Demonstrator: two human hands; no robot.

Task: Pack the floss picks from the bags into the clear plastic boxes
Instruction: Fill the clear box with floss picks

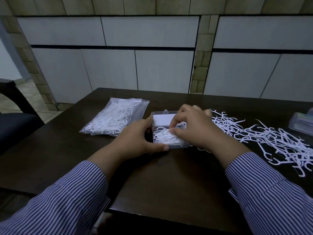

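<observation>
A clear plastic box (176,146) lies open in the middle of the dark table, its lid (161,119) flat behind it. White floss picks (163,136) fill its base. My left hand (135,138) grips the box from the left, thumb on its front corner. My right hand (194,128) is over the box's right side, its fingertips pinching picks inside the box. A clear bag of floss picks (115,117) lies to the left. A loose pile of floss picks (274,141) spreads over the table at the right.
More clear plastic boxes (302,122) are stacked at the table's far right edge. A dark chair (15,122) stands left of the table (152,180). A tiled wall rises behind the table's far edge.
</observation>
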